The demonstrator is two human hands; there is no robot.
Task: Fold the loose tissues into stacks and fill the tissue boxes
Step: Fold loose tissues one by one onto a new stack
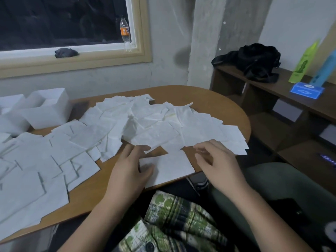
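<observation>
Tissue boxes [45, 110], white and open-topped, stood at the far left of the wooden table [94, 188]. Nothing could be seen inside them.

Flattened tissues [36, 170] overlapped loosely in front of the boxes. A reach across to the boxes would likely drag them out of order.

Loose pile [145, 120] sat heaped at centre, its sheets interleaved. Lifting one could pull its neighbours along.

Left hand [131, 168] was relaxed, its thumb resting on the left edge of a single tissue [169, 166] and nothing gripped. That tissue lay flat between the hands, its near side at the table's lip. A careless push could send it into the lap, and a one-sided pull could crease it crooked or tear it.

Right hand [216, 160] hovered by the tissue's far right corner with its fingers loosely curled. Whether it pinched paper could not be told.

Overhanging sheets [236, 148] hung off the right rim, just past that hand. A brush of the wrist could knock them to the floor.
</observation>
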